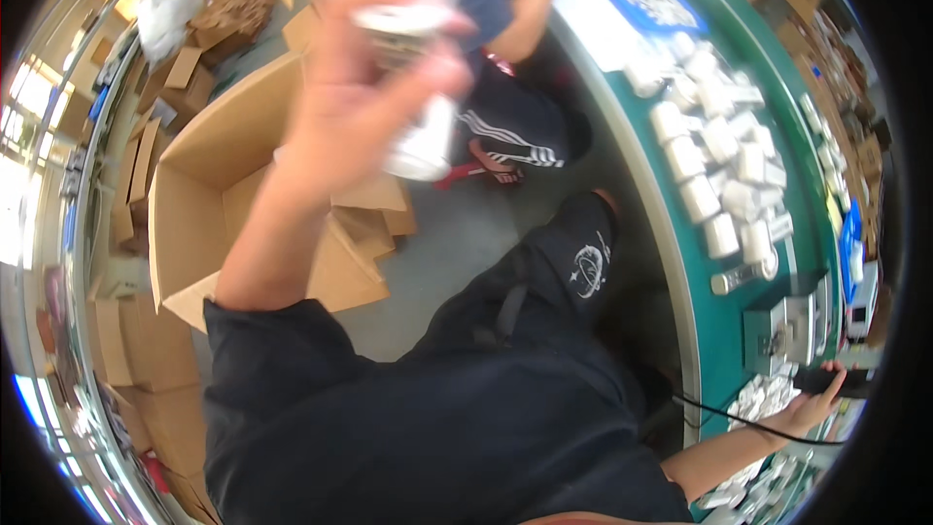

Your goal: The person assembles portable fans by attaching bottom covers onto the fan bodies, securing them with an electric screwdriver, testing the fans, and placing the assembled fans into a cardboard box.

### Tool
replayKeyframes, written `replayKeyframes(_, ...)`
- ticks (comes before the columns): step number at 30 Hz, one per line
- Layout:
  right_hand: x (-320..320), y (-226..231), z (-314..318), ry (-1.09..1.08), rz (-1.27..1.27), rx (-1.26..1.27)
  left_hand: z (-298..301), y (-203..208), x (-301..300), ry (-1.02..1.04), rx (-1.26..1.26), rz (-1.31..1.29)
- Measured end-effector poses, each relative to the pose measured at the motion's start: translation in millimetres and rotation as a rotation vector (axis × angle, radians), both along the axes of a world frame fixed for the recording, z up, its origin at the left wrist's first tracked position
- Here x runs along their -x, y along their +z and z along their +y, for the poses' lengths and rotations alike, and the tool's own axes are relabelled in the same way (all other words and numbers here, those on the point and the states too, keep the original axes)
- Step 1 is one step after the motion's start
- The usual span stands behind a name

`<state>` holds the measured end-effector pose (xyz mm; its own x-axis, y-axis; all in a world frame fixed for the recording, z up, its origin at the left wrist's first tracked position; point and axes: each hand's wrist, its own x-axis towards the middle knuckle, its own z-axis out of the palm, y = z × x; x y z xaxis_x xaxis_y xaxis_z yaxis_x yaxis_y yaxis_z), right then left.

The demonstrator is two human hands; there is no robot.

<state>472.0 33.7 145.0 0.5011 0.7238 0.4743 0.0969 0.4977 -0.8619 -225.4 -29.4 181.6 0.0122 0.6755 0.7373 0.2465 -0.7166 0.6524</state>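
My left hand (364, 87) is raised at the upper middle, blurred, and closed around a white packet (420, 136) with another pale piece at the fingertips. It hovers over an open cardboard box (194, 204) on the floor. My right hand (814, 401) reaches to the lower right and grips a black tool (841, 381) with a black cable, beside a pile of small white packets (763, 399) on the green table (724, 326).
Many white wrapped packets (724, 160) lie in rows on the green table. A grey metal device (785, 329) stands near my right hand. Another person in dark clothes (496, 68) sits ahead by the table. Flattened cardboard (136, 369) lies stacked at the left.
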Motion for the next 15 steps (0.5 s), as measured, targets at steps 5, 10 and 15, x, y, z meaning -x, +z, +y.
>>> replayKeyframes(5,11,5,28,-0.057,-0.077,-0.017,-85,-21,159,0.788,0.194,-0.339)
replayKeyframes(10,-15,6,61,-0.144,-0.064,0.031,-132,-144,326,0.991,1.027,-0.148)
replayKeyframes(15,48,15,71,-0.206,-0.154,0.078,-162,-254,394,1.061,1.480,0.495)
